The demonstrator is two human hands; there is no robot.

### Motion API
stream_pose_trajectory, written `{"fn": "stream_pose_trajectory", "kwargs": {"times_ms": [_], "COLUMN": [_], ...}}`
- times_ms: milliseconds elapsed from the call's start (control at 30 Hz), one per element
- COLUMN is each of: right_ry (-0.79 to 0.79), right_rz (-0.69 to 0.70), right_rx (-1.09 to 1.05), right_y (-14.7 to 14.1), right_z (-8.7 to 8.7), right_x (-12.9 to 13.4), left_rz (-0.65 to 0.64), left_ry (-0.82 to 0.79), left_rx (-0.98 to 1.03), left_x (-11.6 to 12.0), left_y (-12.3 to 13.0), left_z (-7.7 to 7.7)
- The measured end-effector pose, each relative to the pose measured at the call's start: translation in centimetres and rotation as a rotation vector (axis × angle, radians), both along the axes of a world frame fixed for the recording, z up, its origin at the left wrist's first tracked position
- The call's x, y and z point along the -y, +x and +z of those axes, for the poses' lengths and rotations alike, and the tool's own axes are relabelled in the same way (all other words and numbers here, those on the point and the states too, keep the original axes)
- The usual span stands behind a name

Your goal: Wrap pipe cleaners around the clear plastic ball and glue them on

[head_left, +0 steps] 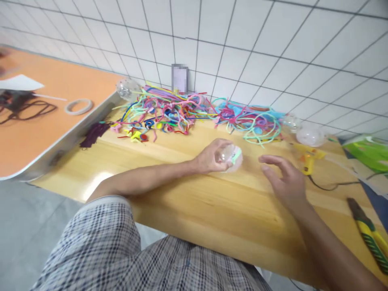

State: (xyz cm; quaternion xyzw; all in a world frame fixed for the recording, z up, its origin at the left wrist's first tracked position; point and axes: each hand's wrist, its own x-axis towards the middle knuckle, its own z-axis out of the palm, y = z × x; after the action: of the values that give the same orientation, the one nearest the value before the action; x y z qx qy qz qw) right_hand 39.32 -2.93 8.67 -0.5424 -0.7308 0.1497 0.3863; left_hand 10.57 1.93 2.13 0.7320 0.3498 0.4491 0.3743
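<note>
My left hand [212,157] is wrapped around a clear plastic ball [235,163] just above the table, near its middle. A pale green strip and small bits of pink show in or on the ball; I cannot tell which. To the right of the ball, my right hand [285,178] hovers over the wood with thumb and fingers apart and nothing between them. A yellow glue gun [309,159] lies just beyond the right hand, its dark cord trailing right.
Colourful pipe cleaners [176,111] lie heaped along the tiled wall [257,48]. Pliers [368,234] with yellow-green handles rest at the right edge. Another clear ball [129,89] sits back left, and a whitish ball [311,135] back right. An orange table [45,141] adjoins on the left, holding a tape roll [79,106].
</note>
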Motion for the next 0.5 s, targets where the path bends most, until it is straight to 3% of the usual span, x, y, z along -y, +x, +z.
{"fn": "stream_pose_trajectory", "kwargs": {"times_ms": [167,267,367,500], "right_ry": [-0.049,-0.05,-0.105,-0.112], "right_rz": [-0.119,-0.166,-0.125,0.035], "right_rx": [-0.243,-0.189,-0.089,-0.046], "right_y": [-1.0,-3.2,-6.6,-11.9], "right_z": [2.2,4.4,6.7,9.5], "right_x": [-1.9,-3.9,-6.5,-10.2], "left_rz": [-0.016,-0.057,-0.063,-0.063], "left_ry": [0.058,0.053,0.028,0.031], "left_rx": [0.053,0.035,0.018,0.004], "left_x": [0.3,0.3,0.0,0.0], "left_y": [0.8,1.5,1.8,1.4], "left_z": [-1.5,-1.1,-0.7,-0.4]}}
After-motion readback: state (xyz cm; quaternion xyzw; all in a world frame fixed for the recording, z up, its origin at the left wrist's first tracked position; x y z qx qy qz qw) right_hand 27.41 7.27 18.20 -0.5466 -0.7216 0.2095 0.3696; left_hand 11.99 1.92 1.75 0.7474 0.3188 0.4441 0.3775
